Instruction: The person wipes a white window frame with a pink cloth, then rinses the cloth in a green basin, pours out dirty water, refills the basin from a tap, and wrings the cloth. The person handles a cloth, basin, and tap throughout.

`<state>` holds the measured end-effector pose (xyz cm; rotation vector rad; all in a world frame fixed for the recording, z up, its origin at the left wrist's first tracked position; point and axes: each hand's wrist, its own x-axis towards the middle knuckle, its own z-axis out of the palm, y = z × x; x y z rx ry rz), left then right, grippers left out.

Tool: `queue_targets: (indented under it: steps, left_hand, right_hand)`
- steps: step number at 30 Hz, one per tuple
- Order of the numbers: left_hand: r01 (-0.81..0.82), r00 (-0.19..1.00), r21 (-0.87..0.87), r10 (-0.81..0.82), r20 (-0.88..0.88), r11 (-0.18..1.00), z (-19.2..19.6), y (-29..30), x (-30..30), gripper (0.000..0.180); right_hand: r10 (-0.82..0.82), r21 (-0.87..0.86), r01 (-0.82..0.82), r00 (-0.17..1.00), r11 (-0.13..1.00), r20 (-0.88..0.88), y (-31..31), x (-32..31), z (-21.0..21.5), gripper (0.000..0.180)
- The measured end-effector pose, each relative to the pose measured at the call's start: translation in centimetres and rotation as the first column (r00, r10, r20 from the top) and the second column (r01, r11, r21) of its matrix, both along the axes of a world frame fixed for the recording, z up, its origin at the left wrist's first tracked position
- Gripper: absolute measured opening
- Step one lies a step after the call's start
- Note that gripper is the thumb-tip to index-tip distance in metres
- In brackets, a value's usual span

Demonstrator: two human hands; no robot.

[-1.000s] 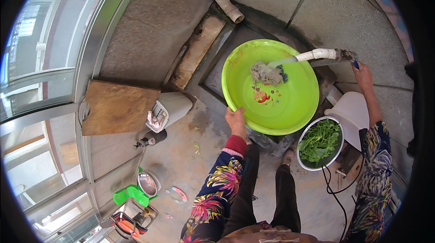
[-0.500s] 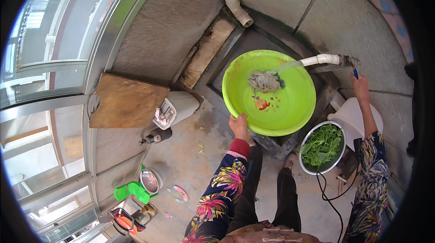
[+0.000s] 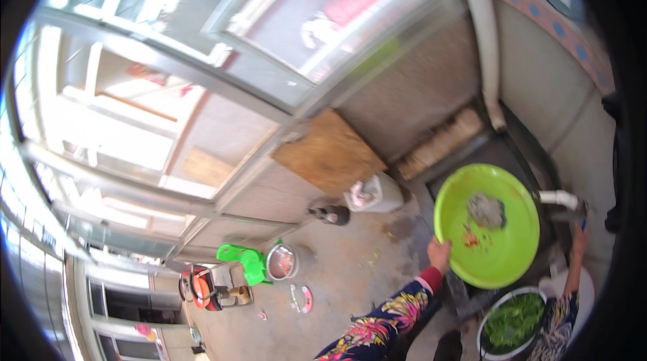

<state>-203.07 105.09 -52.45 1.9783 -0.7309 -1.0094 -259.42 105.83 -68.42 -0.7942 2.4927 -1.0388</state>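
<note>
A lime-green plastic basin (image 3: 502, 253) holds a crumpled grey wet cloth (image 3: 486, 211), with a red printed figure showing on the basin's floor. My left hand (image 3: 439, 254) grips the basin's near-left rim, thumb over the edge. At the right, my right hand (image 3: 579, 240) is closed at the blue handle (image 3: 583, 225) of a tap on the wall; it is small and slightly blurred. From that tap a white spout pipe (image 3: 558, 197) points toward the basin. No water stream shows from its mouth.
Below the basin stands a bowl of leafy greens (image 3: 513, 324). Leftward are a pale bin (image 3: 384, 194), a wooden board (image 3: 330, 152), a dark bottle (image 3: 330, 214), a metal bucket (image 3: 282, 263) and a green plastic stool (image 3: 242, 261). A drainpipe (image 3: 486, 44) runs down the corner.
My view has swung left, so the basin and both hands appear farther right and lower. Water ran from the spout earlier; now none shows. Both hands keep their places.
</note>
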Motion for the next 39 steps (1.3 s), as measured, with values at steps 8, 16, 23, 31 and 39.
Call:
queue_targets:
  steps: [8,16,23,31,39]
  left_hand:
    - [-0.008,0.996,0.104,-0.001,0.089,0.995,7.7,5.7,6.1,0.034]
    - [-0.216,0.973,0.133,0.225,-0.056,0.967,12.6,16.5,14.2,0.032]
    - [-0.471,0.87,-0.009,0.462,-0.169,0.882,15.4,26.2,20.1,0.03]
    - [-0.754,0.649,-0.141,0.692,-0.316,0.642,19.5,33.3,20.5,0.026]
    - [-0.861,0.507,-0.167,0.782,-0.363,0.481,25.4,36.8,19.4,0.027]
  right_hand:
    - [0.001,0.132,-0.023,0.987,0.991,0.162,-1.6,0.5,2.3,0.055]
    - [0.042,0.275,-0.123,0.959,0.954,0.281,-0.8,2.8,7.2,0.07]
    - [0.461,0.564,-0.316,0.877,0.763,-0.132,8.7,7.7,18.5,0.083]
    - [0.655,0.401,-0.777,0.627,0.485,0.421,11.6,25.0,33.2,0.094]
    - [0.409,0.181,-0.923,0.318,0.34,0.855,7.6,38.1,38.6,0.097]
